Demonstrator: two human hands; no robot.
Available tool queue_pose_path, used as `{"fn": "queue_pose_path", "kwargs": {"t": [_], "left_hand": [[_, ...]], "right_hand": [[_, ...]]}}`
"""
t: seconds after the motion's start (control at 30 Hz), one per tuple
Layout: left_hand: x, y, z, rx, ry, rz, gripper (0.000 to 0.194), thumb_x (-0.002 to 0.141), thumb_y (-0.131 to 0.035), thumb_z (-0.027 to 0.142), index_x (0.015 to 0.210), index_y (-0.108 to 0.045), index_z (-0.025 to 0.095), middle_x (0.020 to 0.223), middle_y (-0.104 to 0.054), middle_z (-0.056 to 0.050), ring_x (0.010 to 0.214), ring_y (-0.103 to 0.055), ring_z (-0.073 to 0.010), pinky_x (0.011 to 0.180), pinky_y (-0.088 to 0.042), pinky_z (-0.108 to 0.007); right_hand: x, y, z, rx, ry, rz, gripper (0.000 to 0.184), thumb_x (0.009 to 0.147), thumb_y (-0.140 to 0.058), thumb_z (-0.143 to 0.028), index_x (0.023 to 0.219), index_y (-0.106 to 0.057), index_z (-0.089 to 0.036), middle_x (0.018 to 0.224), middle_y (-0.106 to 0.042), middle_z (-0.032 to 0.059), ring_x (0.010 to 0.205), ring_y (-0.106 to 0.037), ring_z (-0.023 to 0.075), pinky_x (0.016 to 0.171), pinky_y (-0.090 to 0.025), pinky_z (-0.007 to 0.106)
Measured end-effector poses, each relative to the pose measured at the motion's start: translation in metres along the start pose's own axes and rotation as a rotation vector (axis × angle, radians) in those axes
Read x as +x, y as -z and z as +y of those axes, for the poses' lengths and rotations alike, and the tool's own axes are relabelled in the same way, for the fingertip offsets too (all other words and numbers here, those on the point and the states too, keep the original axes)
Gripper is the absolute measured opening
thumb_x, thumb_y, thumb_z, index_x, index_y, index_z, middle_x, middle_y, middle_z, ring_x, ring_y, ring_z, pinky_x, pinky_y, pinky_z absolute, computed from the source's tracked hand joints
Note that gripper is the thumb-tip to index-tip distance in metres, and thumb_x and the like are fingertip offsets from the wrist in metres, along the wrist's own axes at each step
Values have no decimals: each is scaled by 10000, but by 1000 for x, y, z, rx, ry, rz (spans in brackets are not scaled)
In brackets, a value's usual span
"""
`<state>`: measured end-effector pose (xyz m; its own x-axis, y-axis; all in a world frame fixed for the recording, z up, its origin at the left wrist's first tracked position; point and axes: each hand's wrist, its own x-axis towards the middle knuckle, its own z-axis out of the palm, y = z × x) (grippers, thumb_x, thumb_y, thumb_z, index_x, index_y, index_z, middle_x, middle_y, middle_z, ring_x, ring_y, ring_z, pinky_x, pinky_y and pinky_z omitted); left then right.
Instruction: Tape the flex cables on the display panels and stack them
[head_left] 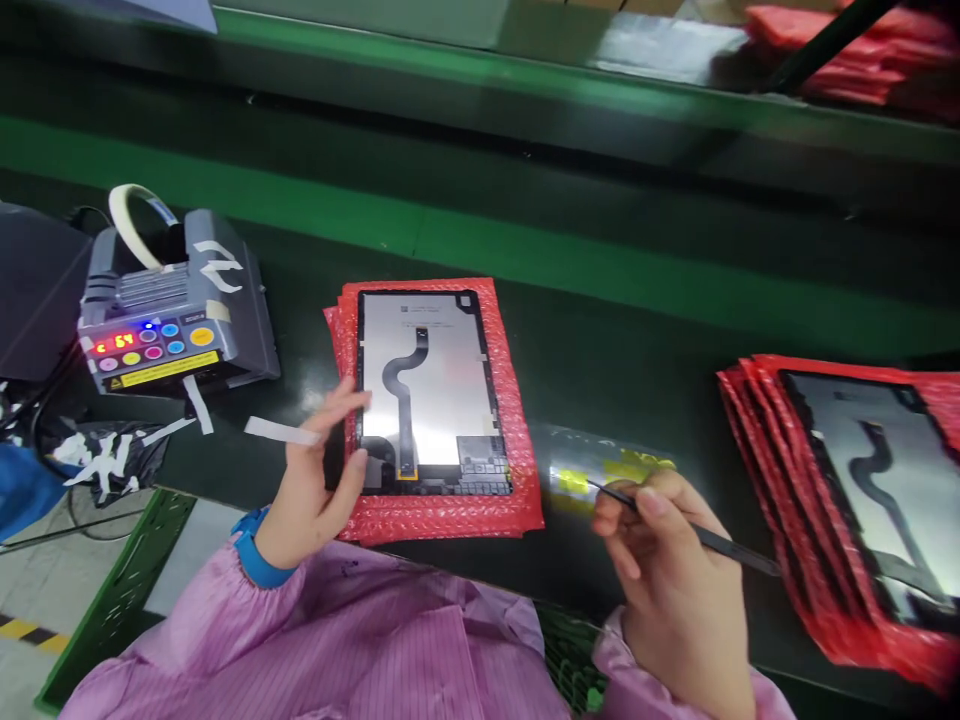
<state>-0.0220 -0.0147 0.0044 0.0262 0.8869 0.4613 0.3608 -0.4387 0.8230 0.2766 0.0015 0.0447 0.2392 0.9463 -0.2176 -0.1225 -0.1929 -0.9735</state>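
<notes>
A tablet screen panel (450, 400) with a silver back and a curved black flex cable (403, 400) lies on red bubble-wrap bags (517, 460). My left hand (315, 480) is at the panel's left edge, fingers apart, index finger and thumb close to the frame. A white tape strip (274, 430) meets the back of its fingers; whether it is stuck there I cannot tell. Right of the panel, my right hand (675, 560) is closed around dark tweezers (727, 545). Their tip is at a small yellow tape piece (574, 481) on a clear sheet (551, 445).
A grey tape dispenser (180, 310) with a lit red display stands at the left. White tape scraps (105, 465) hang near the bench's left edge. Stacked red bubble-wrap bags (780, 500) with another screen panel (840, 440) lie at the right. A green ledge (420, 235) runs behind.
</notes>
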Motion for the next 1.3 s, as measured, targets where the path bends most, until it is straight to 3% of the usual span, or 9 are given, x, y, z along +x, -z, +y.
{"fn": "queue_pose_path", "kwargs": {"t": [0.1,0.17,0.3,0.4,0.67,1.13,1.3], "left_hand": [[3,5,4,68,-61,-151,553,951,-526,42,1453,-468,265,1307,-705,-92,1404,-579,-248,1265,-358,-549],[4,6,4,104,-139,-217,558,944,-539,44,1457,-475,252,1245,-745,-84,1335,-639,-244,1224,-417,-528],[3,6,-2,64,-307,-208,794,938,-597,49,1612,-250,287,1293,-736,-113,1344,-638,-254,1169,-456,-541],[0,8,-6,26,-297,-193,867,942,-618,72,1637,-164,320,1324,-724,-112,1351,-633,-254,1149,-463,-552],[-2,9,-12,-18,-288,-204,826,953,-619,124,1635,-188,299,1286,-736,-100,1286,-680,-239,1136,-473,-492],[-3,9,-16,-38,-260,-215,842,925,-614,108,1616,-187,333,1284,-744,-76,1246,-707,-245,1114,-487,-493],[1,10,-12,19,-281,-231,774,944,-590,141,1595,-211,318,1195,-778,-59,1227,-714,-239,1097,-472,-489]], "right_hand": [[-11,-26,3,-38,-15,-140,386,821,-842,-429,662,-565,-212,601,-699,6,372,-524,78,328,-386,145],[-17,-40,7,-69,-6,-211,356,861,-817,-404,671,-589,-208,637,-725,18,419,-599,98,394,-489,168],[-26,-58,15,-125,-38,-262,274,889,-799,-391,732,-669,-207,690,-759,35,551,-715,137,519,-602,199],[-28,-67,16,-167,-79,-262,274,880,-808,-407,740,-683,-207,712,-773,41,601,-746,146,594,-642,215],[-30,-82,12,-180,-138,-294,309,865,-814,-441,734,-663,-205,717,-782,55,606,-763,174,599,-666,250],[-27,-84,13,-241,-134,-327,309,852,-814,-458,738,-670,-209,697,-774,66,562,-751,189,546,-662,275],[-27,-83,13,-274,-127,-311,310,850,-812,-472,744,-677,-213,689,-767,60,556,-748,188,568,-668,287]]}}
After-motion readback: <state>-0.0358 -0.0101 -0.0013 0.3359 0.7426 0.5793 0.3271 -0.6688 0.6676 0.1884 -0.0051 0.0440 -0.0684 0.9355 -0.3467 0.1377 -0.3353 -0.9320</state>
